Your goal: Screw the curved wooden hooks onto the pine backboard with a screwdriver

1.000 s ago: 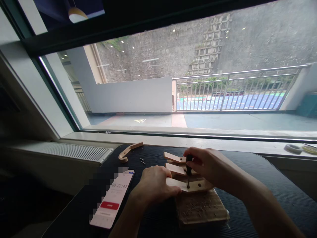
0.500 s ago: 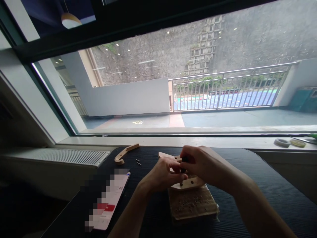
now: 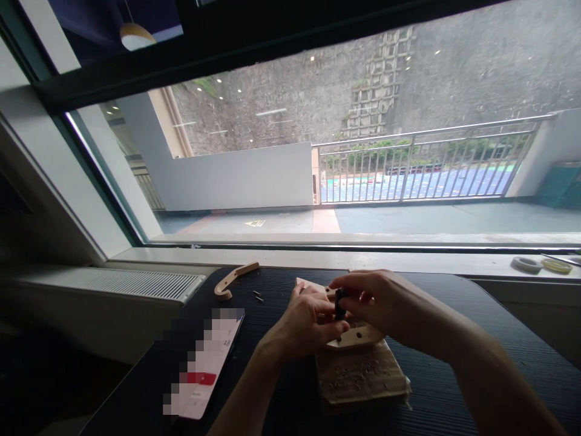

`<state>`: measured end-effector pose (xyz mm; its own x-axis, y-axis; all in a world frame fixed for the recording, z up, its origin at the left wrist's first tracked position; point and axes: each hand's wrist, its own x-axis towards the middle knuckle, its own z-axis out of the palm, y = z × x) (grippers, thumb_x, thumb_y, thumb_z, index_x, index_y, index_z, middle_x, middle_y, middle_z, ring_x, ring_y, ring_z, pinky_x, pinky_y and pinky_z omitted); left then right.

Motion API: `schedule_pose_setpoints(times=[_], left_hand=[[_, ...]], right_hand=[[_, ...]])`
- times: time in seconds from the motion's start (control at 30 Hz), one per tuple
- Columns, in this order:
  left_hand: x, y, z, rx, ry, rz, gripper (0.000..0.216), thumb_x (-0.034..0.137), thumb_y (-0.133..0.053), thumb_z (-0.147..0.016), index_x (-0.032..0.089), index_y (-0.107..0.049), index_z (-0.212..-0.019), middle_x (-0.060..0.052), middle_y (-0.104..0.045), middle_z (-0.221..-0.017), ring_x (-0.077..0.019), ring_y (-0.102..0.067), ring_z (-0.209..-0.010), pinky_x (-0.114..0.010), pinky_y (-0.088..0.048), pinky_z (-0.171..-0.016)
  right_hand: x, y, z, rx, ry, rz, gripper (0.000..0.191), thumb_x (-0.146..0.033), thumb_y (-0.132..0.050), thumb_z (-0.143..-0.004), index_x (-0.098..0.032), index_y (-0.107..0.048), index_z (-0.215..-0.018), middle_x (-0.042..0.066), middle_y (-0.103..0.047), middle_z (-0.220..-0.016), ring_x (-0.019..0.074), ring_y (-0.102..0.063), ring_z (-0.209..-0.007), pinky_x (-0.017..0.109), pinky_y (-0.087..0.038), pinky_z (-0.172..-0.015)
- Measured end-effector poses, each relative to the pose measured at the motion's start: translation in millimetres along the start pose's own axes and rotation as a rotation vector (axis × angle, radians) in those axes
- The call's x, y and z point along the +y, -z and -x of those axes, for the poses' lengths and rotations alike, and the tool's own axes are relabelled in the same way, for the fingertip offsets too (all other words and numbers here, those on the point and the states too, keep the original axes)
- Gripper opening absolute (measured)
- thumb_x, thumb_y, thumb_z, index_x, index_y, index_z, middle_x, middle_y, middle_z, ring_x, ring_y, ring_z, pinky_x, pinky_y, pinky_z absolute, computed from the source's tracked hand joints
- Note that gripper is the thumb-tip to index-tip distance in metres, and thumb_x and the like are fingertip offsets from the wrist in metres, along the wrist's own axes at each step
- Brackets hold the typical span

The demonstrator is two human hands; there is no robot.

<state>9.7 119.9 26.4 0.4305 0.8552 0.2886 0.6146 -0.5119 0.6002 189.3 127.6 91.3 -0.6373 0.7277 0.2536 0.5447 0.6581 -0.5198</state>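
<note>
My right hand [image 3: 370, 293] pinches a short black tool handle [image 3: 340, 304] standing roughly upright; its lower end is hidden by my fingers. My left hand [image 3: 306, 321] is closed on a pale wooden piece [image 3: 370, 336] with drilled holes, its fingers against the foot of the black handle. The wooden piece lies partly over a brown, tape-wrapped block [image 3: 363, 378] with several small metal bits scattered on top. A separate hooked wooden part [image 3: 231, 282] with holes lies at the table's far left, beside two small screws [image 3: 258, 296].
A phone [image 3: 206, 369] with a lit screen lies left of my left forearm on the black table [image 3: 436, 321]. Past the table's far edge runs a white windowsill [image 3: 272, 258] with tape rolls [image 3: 526, 264] at right. A white radiator [image 3: 149, 284] borders the left.
My right fingers have lifted and opened slightly around the black handle, which shows more now. My left hand stays on the wood. The whole view has shifted a little.
</note>
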Motion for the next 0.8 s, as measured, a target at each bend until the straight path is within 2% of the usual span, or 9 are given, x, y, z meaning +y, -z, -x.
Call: schedule_pose_setpoints(times=[0.23, 0.4, 0.57, 0.7, 0.8], left_hand=[[2.7, -2.7, -0.4, -0.031, 0.054, 0.005, 0.023, 0.031, -0.061, -0.077, 0.018, -0.056, -0.059, 0.0, -0.063, -0.075, -0.0178, -0.052, -0.093, -0.043, -0.006, -0.109], [3.7, -3.6, 0.3, -0.026, 0.074, -0.004, 0.021, 0.032, -0.06, -0.078, 0.019, -0.057, -0.061, 0.001, -0.064, -0.079, -0.0184, -0.052, -0.096, -0.044, -0.005, -0.109], [7.3, -0.6, 1.9, -0.053, 0.063, -0.023, 0.019, 0.033, -0.058, -0.079, 0.02, -0.06, -0.066, 0.0, -0.066, -0.084, -0.0187, -0.052, -0.096, -0.047, 0.001, -0.109], [8.5, 1.0, 2.9, -0.06, 0.053, 0.001, 0.015, 0.033, -0.058, -0.079, 0.021, -0.064, -0.074, 0.0, -0.067, -0.087, -0.0205, -0.053, -0.098, -0.048, 0.005, -0.108], [8.0, 0.3, 3.1, -0.045, 0.055, 0.021, 0.012, 0.031, -0.059, -0.079, 0.021, -0.065, -0.074, 0.0, -0.067, -0.09, -0.0205, -0.054, -0.1, -0.046, 0.004, -0.109]], right_hand=[[4.5, -3.2, -5.7, -0.002, -0.064, 0.039, 0.024, -0.03, -0.049, -0.082, -0.017, -0.07, -0.083, 0.002, -0.064, -0.069, 0.0117, -0.051, -0.06, 0.022, -0.034, -0.053], [9.2, -4.1, -6.5, 0.002, -0.134, 0.078, 0.024, -0.036, -0.051, -0.082, -0.019, -0.066, -0.076, -0.001, -0.061, -0.061, 0.0105, -0.049, -0.055, 0.022, -0.029, -0.048], [9.7, -1.2, -2.2, -0.005, -0.12, 0.004, 0.028, -0.042, -0.052, -0.082, -0.02, -0.067, -0.09, 0.0, -0.063, -0.07, 0.0121, -0.053, -0.061, 0.022, -0.034, -0.051], [9.4, -1.3, -1.2, -0.016, -0.064, -0.086, 0.025, -0.032, -0.048, -0.085, -0.022, -0.069, -0.093, 0.001, -0.066, -0.082, 0.013, -0.058, -0.071, 0.023, -0.039, -0.06], [9.1, -3.0, -2.8, -0.006, -0.059, -0.1, 0.024, -0.028, -0.048, -0.085, -0.022, -0.069, -0.093, 0.001, -0.067, -0.083, 0.0128, -0.058, -0.071, 0.023, -0.04, -0.062]])
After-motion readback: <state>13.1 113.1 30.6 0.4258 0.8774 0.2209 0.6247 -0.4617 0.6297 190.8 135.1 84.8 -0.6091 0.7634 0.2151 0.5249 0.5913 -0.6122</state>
